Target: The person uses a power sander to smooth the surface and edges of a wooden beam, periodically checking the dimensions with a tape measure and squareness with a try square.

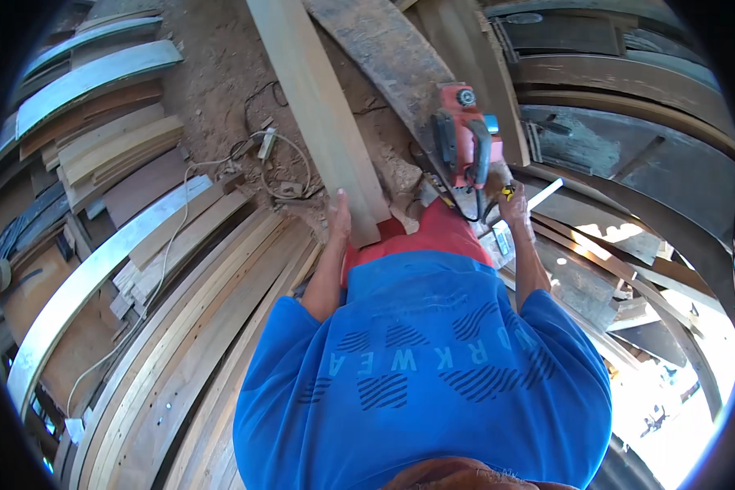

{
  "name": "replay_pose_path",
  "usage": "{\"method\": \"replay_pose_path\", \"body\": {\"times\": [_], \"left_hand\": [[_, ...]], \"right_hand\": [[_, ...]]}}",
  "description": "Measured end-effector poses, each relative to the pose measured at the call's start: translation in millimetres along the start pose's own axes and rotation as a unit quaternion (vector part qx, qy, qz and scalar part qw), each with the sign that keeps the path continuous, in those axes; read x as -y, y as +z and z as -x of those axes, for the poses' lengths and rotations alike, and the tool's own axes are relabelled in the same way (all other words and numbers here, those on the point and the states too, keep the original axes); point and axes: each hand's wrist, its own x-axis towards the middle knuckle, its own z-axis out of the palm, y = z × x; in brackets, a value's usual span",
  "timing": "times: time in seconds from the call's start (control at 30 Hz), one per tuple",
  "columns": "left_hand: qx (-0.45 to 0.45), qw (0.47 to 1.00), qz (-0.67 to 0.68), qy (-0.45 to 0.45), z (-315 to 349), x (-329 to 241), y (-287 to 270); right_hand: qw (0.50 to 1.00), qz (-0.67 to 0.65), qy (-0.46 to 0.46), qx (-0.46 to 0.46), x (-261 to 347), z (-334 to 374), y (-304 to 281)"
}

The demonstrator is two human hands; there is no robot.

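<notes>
A long pale wooden board [322,106] stretches away from my lap, its near end resting by my red-clothed legs. My left hand [340,216] holds the board's left edge close to that end, some of the fingers hidden. In my closed right hand [515,211] is a small yellow-and-black tool [509,192], perhaps a tape measure, partly covered by the fingers. A white strip [545,193] juts out beside that hand. Just beyond it, a red electric planer [465,135] with a dark handle sits on a weathered plank [392,61], right of the board.
Stacked planks [180,351] line the left side, with more boards [604,90] piled on the right. A pale cord [189,192] runs across the left stack to a small white power socket [267,144] on the dusty ground [212,73]. Bright sunlight hits the lower right.
</notes>
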Motion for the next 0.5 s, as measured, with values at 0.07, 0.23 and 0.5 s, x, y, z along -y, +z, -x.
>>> {"method": "replay_pose_path", "body": {"times": [0.07,0.23,0.5], "left_hand": [[-0.002,1.000,-0.012,-0.027,3,-1,1],[0.024,0.997,-0.071,-0.020,15,-19,5],[-0.053,0.989,-0.121,-0.064,12,11,-9]], "right_hand": [[0.999,0.028,-0.019,-0.006,-1,4,15],[0.998,0.037,-0.040,-0.012,4,9,11],[0.976,-0.127,-0.174,0.039,185,59,-65]]}}
